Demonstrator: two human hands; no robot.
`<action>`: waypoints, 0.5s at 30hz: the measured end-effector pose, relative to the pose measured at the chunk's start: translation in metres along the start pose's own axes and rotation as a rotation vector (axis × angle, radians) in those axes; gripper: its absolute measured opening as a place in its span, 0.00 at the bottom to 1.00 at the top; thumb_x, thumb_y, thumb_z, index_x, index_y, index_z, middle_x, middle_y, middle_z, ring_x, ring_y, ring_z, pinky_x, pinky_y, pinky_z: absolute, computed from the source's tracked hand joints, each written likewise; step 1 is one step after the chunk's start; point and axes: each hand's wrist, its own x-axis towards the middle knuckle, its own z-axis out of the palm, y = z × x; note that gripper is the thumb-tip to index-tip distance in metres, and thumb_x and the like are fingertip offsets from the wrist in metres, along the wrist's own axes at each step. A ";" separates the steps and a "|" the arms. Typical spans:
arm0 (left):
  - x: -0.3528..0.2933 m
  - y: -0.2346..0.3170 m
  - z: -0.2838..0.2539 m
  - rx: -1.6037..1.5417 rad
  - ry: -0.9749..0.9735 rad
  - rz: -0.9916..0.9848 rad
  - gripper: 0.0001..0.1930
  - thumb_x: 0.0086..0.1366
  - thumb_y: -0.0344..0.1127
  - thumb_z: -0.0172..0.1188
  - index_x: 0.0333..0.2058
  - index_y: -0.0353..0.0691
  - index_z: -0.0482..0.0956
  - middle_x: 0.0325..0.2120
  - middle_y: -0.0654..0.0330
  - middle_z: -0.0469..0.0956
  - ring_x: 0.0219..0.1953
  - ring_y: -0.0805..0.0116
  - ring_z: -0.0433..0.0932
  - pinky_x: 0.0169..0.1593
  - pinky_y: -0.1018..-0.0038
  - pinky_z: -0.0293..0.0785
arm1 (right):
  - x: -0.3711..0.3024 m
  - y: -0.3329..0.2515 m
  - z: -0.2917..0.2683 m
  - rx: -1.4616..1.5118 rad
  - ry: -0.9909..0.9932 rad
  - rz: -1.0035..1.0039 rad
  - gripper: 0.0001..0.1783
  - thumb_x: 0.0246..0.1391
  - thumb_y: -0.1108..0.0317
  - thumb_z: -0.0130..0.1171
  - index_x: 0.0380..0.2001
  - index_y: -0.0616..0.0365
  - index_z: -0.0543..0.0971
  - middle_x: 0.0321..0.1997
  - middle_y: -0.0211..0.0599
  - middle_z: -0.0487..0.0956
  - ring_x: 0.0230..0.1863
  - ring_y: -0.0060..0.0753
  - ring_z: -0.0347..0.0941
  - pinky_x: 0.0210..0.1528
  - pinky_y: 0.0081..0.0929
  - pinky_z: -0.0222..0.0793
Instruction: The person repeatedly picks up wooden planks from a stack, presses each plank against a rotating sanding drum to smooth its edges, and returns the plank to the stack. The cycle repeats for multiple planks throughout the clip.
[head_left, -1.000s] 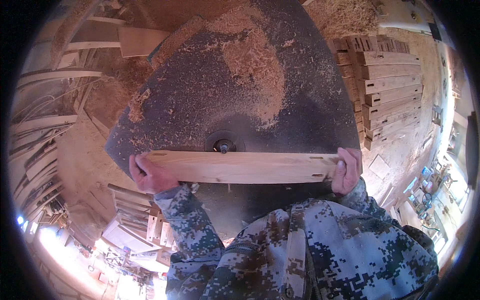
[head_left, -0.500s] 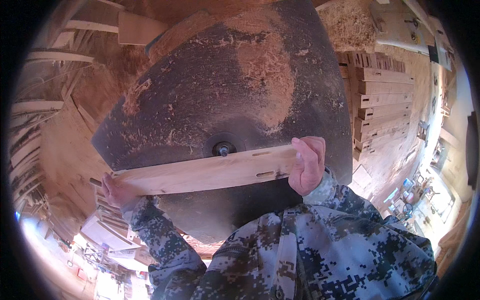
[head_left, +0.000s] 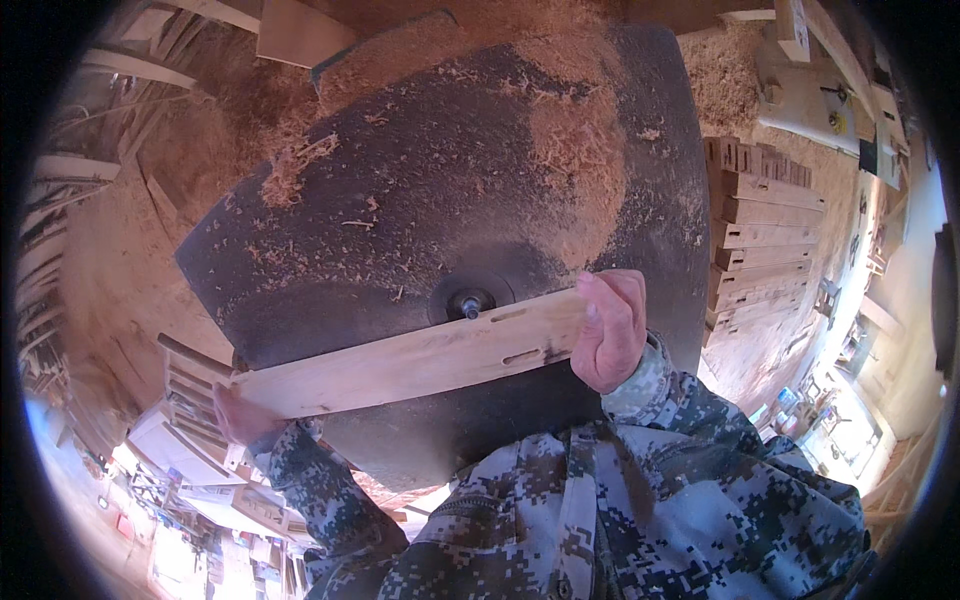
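A pale wooden board point(head_left: 415, 362) with two slots near its right end lies across the dark machine table point(head_left: 420, 190). My left hand point(head_left: 242, 412) is closed round the board's left end. At the other end my right hand point(head_left: 612, 328) grips it, thumb on top and fingers curled. Just beyond the board's far edge stands the metal spindle point(head_left: 471, 306), set in a round recess; the edge is right beside it, and I cannot tell whether they touch.
Wood shavings point(head_left: 575, 150) cover part of the tabletop. Stacked slotted boards point(head_left: 765, 235) stand on the right. A slatted wooden frame point(head_left: 195, 385) is by my left hand, and long curved wood pieces point(head_left: 75, 168) lie at the far left. A sawdust heap point(head_left: 722, 85) is at the back right.
The board's left end has come a little nearer to me with my left hand, so the board slants more. My right hand stays nearly in place. The view has shifted slightly.
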 end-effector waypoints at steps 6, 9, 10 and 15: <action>-0.042 0.039 0.005 -0.252 0.102 -0.457 0.32 0.68 0.57 0.52 0.56 0.33 0.75 0.53 0.47 0.78 0.48 0.46 0.83 0.50 0.47 0.82 | 0.009 -0.001 0.000 0.014 -0.065 -0.006 0.38 0.41 0.87 0.54 0.62 0.61 0.73 0.48 0.49 0.78 0.43 0.55 0.74 0.48 0.48 0.72; -0.056 0.059 0.006 -0.214 0.128 -0.485 0.28 0.72 0.51 0.50 0.53 0.28 0.78 0.43 0.46 0.82 0.40 0.52 0.85 0.45 0.60 0.84 | 0.012 -0.002 0.001 0.024 -0.064 -0.026 0.38 0.42 0.87 0.55 0.62 0.62 0.72 0.48 0.50 0.78 0.44 0.55 0.73 0.48 0.49 0.72; -0.058 0.064 0.006 -0.176 0.087 -0.475 0.29 0.70 0.53 0.51 0.54 0.30 0.77 0.45 0.46 0.82 0.42 0.50 0.85 0.45 0.56 0.84 | 0.013 -0.003 0.001 0.021 -0.066 -0.024 0.38 0.42 0.87 0.55 0.63 0.62 0.72 0.48 0.50 0.78 0.44 0.55 0.73 0.48 0.49 0.72; -0.064 0.064 0.005 -0.208 0.094 -0.474 0.24 0.73 0.49 0.52 0.52 0.32 0.80 0.41 0.47 0.82 0.39 0.53 0.85 0.44 0.59 0.85 | 0.013 -0.003 0.001 0.013 -0.058 -0.017 0.38 0.43 0.87 0.55 0.63 0.62 0.72 0.49 0.51 0.77 0.44 0.56 0.73 0.49 0.49 0.72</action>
